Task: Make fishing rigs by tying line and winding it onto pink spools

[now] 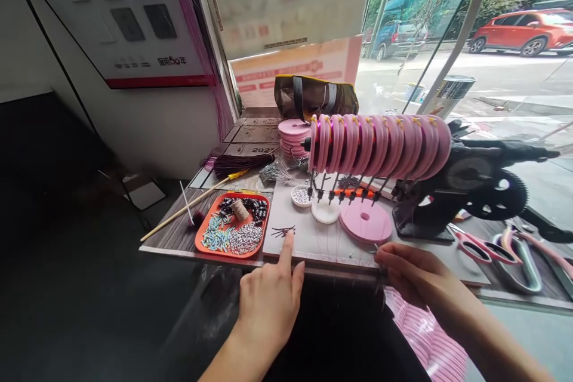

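My left hand (pixel 271 298) reaches over the table's front edge, its index finger stretched out and the thumb apart. That fingertip touches or hovers beside a small bunch of thin dark sticks (pixel 283 231) on the pale board (pixel 308 245); I cannot tell whether it touches. My right hand (pixel 414 271) is pinched closed at the board's front edge, with a tiny thin tip showing at its fingertips, too small to name. Fine threads run down from a winding machine's row of pink spools (pixel 380 143) toward the board's front. A pink disc (pixel 366 221) lies behind my right hand.
An orange tray (pixel 199 239) holds beads and a thread spool. Small white dishes (pixel 325 211) stand under the machine. Scissors (pixel 481 248) lie at right, a wooden stick (pixel 179 215) at left. A dark bag (pixel 316 97) and stacked pink discs (pixel 293 131) are behind.
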{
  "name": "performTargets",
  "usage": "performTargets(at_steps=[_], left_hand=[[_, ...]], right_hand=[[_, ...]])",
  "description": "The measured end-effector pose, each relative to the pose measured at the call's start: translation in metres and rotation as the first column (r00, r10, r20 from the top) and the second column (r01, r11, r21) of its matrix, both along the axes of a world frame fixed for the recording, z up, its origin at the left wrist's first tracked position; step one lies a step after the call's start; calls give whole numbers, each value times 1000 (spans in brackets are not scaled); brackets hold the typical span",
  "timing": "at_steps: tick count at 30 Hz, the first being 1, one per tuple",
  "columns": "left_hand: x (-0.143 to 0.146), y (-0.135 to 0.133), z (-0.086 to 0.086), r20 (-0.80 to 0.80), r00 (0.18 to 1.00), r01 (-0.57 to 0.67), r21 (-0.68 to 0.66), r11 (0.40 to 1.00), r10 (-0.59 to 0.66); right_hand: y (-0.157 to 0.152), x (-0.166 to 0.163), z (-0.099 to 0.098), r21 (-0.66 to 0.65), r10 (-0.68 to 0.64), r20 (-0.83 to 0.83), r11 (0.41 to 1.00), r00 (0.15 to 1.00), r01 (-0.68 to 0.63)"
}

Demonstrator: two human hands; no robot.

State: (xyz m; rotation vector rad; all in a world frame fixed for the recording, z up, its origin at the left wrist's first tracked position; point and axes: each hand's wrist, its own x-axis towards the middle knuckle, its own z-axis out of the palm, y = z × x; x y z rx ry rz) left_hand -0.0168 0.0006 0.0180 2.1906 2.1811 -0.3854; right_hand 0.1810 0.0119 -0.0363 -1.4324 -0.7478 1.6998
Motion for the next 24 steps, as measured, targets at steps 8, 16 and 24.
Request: performTargets(at_steps=[8,16,24], left_hand=[[-28,10,5,241,967,14,260,965,-79],[-24,61,16,129,946,266,220,939,-298],[-22,66,15,35,923,368,212,905,-384]], right_hand=[[0,0,5,-37,22,65,999,998,-20],[0,2,4,-42,40,62,998,997,-37],[-1,2,7,-50,30,64,998,998,-26]])
